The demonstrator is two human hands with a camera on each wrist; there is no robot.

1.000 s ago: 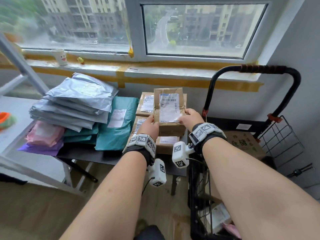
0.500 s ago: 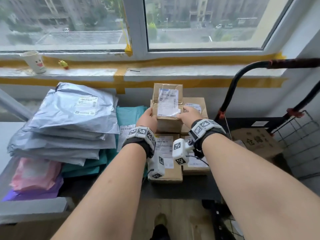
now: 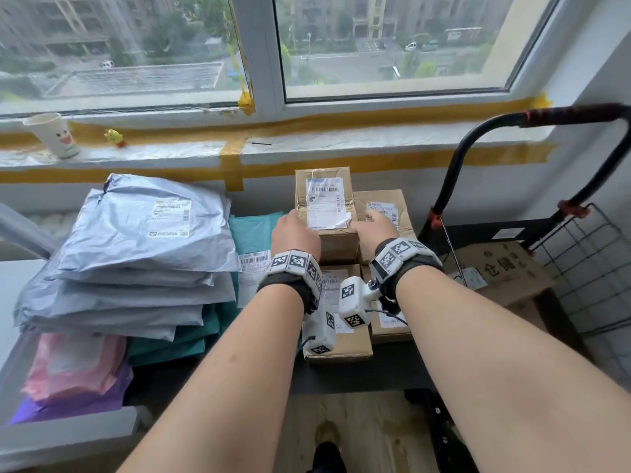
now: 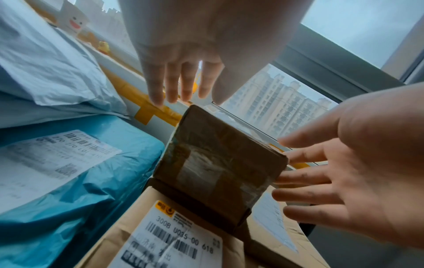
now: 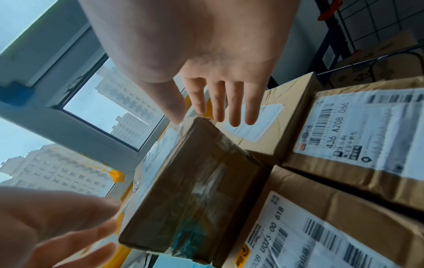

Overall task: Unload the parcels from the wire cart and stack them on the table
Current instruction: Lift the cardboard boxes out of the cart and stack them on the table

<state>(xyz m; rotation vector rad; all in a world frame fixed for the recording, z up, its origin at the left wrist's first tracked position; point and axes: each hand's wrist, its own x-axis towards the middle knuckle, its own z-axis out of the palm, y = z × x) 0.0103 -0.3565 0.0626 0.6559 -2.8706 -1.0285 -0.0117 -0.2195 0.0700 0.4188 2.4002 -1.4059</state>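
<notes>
A small taped cardboard box (image 3: 324, 213) with a white label stands on a lower box at the back of the dark table (image 3: 358, 373). My left hand (image 3: 293, 233) is at its left side and my right hand (image 3: 372, 230) at its right. In the left wrist view the left hand (image 4: 174, 85) has straight fingers just off the box (image 4: 218, 172). The right wrist view shows the right hand (image 5: 220, 101) the same way, fingers straight beside the box (image 5: 190, 190). Neither hand grips it. The wire cart (image 3: 587, 268) stands to the right with a brown box (image 3: 495, 271) in it.
Several labelled cardboard boxes (image 3: 341, 346) lie under and around the small one. A stack of grey mailers (image 3: 136, 240) sits on teal mailers (image 3: 252, 230) at the left, with a pink package (image 3: 68, 367) below. A paper cup (image 3: 54, 134) stands on the windowsill.
The small box went forward and came down onto the back boxes. Both hands, which held its sides, have opened and left it.
</notes>
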